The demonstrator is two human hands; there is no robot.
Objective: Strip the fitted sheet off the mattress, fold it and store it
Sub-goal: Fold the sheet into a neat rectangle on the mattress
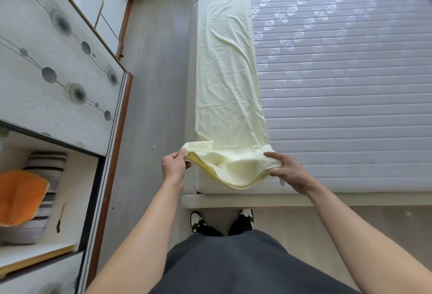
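from the head view, you stand at the near end of the bed, your shoes [198, 220] just short of the bed frame [233, 200]. the pale yellow fitted sheet [229, 71] is off the mattress [339, 83] and lies folded into a long narrow strip along the mattress's left edge, running from the far end to the near corner. your left hand [174, 165] pinches the strip's near left corner, thumb and fingers curled round the bunched fabric, held just off the left side of the bed. your right hand [284, 168] grips the near right corner, fingers curled over the top and thumb underneath, above the near edge of the mattress. between your hands the hem sags in a shallow curve over the mattress's near side. the rest of the quilted mattress lies bare to the right. on the left a wardrobe [58, 60] with patterned sliding doors stands open, with an orange cushion [21, 193] and a striped pillow [46, 177] on a shelf.
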